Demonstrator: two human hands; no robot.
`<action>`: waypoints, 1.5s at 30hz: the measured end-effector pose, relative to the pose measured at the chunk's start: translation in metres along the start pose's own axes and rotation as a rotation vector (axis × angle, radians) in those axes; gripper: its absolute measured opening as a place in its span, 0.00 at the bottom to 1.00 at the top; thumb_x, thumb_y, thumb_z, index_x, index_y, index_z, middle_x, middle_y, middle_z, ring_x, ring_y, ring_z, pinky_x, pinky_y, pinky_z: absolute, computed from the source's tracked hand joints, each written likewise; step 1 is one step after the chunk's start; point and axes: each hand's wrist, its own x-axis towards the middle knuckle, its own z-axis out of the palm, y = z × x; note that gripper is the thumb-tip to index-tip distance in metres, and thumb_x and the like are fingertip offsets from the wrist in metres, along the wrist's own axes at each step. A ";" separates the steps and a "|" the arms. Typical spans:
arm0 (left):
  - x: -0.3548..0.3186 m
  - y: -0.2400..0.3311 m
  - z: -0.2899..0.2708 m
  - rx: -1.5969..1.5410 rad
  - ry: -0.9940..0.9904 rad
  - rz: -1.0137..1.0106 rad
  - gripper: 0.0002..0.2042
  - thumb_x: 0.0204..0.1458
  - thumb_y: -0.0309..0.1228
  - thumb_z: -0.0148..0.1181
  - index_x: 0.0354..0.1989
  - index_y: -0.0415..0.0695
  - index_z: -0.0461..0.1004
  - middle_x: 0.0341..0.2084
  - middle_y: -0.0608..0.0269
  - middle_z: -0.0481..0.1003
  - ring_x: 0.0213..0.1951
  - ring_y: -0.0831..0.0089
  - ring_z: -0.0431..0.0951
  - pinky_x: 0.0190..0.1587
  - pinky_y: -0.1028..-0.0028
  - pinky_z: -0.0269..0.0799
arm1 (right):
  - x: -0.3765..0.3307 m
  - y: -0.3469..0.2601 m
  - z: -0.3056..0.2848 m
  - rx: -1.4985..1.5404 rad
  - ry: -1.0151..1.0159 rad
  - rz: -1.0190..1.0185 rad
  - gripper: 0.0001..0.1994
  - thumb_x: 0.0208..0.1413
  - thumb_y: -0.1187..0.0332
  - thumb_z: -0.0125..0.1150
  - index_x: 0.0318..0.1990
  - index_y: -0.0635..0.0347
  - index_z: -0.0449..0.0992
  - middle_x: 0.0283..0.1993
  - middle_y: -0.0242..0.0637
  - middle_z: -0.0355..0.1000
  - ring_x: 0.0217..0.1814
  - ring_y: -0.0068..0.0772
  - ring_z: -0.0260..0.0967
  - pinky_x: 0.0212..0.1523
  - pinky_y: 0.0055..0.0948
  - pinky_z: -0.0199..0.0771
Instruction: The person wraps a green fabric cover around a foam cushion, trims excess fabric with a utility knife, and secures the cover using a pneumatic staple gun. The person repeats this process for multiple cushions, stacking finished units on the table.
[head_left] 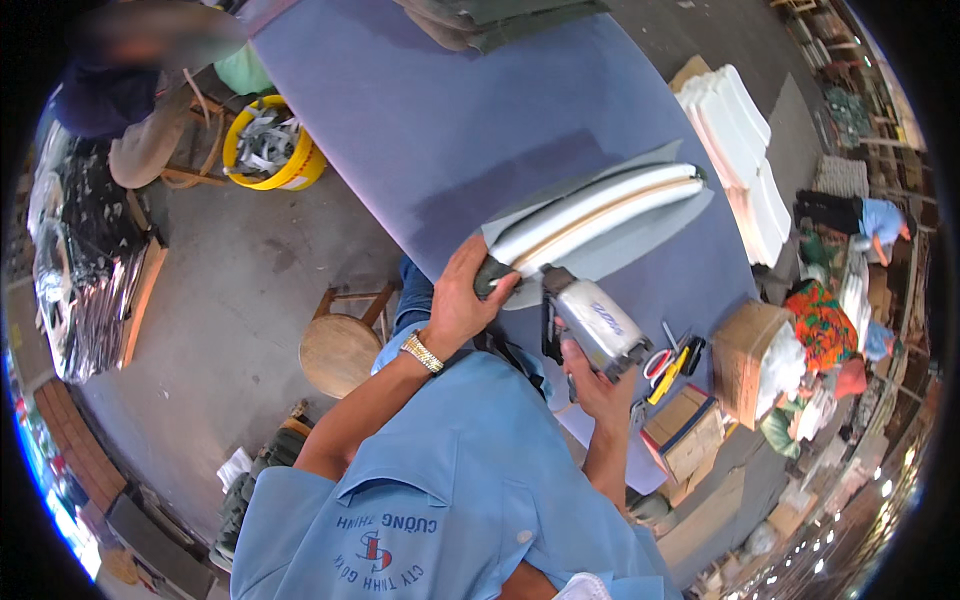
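Observation:
My left hand (464, 296) grips the near end of a curved panel (600, 212), where a flap of dark grey fabric is folded over. The panel stands on edge, with white foam, a thin wooden strip along the edge and grey fabric (655, 235) spread out around it. In my right hand (600, 388) is a silver and black staple gun (597, 318), held by its handle. Its nose is close to the panel's near end, just right of my left hand; I cannot tell whether it touches. The fingers on the trigger are partly hidden.
The blue-covered table (400, 110) carries grey fabric pieces (500, 28) at the far end, and scissors (656, 364) and a yellow cutter (669, 377) at right. White foam sheets (740, 125) and a cardboard box (738, 362) are rightward. A yellow bucket (308, 172) and stool (343, 357) stand left; people work nearby.

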 end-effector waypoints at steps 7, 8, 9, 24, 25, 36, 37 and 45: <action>-0.001 -0.005 -0.001 0.011 -0.029 0.046 0.32 0.50 0.33 0.74 0.63 0.37 0.71 0.60 0.41 0.74 0.63 0.45 0.73 0.65 0.58 0.71 | 0.008 0.006 0.013 -0.056 -0.145 -0.057 0.14 0.55 0.73 0.72 0.49 0.66 0.81 0.45 0.43 0.82 0.46 0.35 0.82 0.47 0.32 0.79; -0.002 -0.006 -0.003 0.013 -0.032 0.045 0.32 0.49 0.31 0.74 0.64 0.37 0.71 0.61 0.41 0.73 0.63 0.45 0.73 0.65 0.58 0.70 | 0.010 0.007 0.015 -0.065 -0.156 -0.105 0.14 0.55 0.74 0.72 0.48 0.66 0.81 0.44 0.43 0.82 0.46 0.37 0.82 0.47 0.32 0.79; -0.002 -0.006 -0.003 0.017 -0.037 0.035 0.32 0.48 0.30 0.73 0.64 0.37 0.70 0.61 0.41 0.73 0.64 0.45 0.73 0.66 0.58 0.70 | 0.012 0.005 0.016 -0.106 -0.180 -0.121 0.14 0.55 0.73 0.72 0.48 0.65 0.81 0.45 0.44 0.82 0.46 0.38 0.82 0.47 0.33 0.79; -0.003 -0.012 -0.011 -0.021 -0.152 0.043 0.38 0.41 0.24 0.72 0.66 0.36 0.67 0.68 0.49 0.68 0.70 0.44 0.64 0.71 0.55 0.64 | 0.028 -0.020 0.021 -0.284 -0.344 -0.107 0.24 0.49 0.74 0.70 0.56 0.61 0.77 0.47 0.49 0.81 0.49 0.53 0.81 0.50 0.37 0.79; -0.003 -0.013 -0.012 -0.026 -0.172 0.054 0.38 0.41 0.23 0.72 0.66 0.36 0.67 0.69 0.49 0.67 0.71 0.43 0.63 0.72 0.55 0.63 | 0.027 -0.015 0.022 -0.278 -0.348 -0.097 0.24 0.49 0.74 0.70 0.56 0.61 0.76 0.47 0.49 0.81 0.49 0.53 0.81 0.50 0.37 0.79; 0.011 -0.007 -0.038 -0.024 -0.365 0.051 0.43 0.44 0.25 0.72 0.71 0.33 0.57 0.70 0.38 0.62 0.71 0.41 0.61 0.72 0.56 0.62 | 0.021 0.027 0.042 -0.239 -0.241 -0.198 0.25 0.46 0.77 0.66 0.56 0.62 0.76 0.47 0.50 0.80 0.48 0.54 0.81 0.51 0.36 0.78; 0.011 -0.005 -0.043 0.020 -0.393 0.008 0.43 0.45 0.26 0.71 0.72 0.32 0.56 0.69 0.37 0.62 0.70 0.40 0.63 0.71 0.56 0.64 | 0.022 0.029 0.044 -0.218 -0.227 -0.220 0.25 0.45 0.77 0.66 0.56 0.63 0.76 0.46 0.50 0.80 0.48 0.53 0.81 0.50 0.37 0.78; 0.005 0.011 -0.054 0.309 -0.294 0.091 0.34 0.51 0.26 0.70 0.67 0.30 0.62 0.62 0.36 0.71 0.59 0.43 0.76 0.59 0.57 0.77 | 0.020 0.023 0.050 -0.224 -0.175 -0.284 0.25 0.43 0.77 0.71 0.54 0.66 0.76 0.44 0.50 0.81 0.46 0.51 0.82 0.49 0.37 0.79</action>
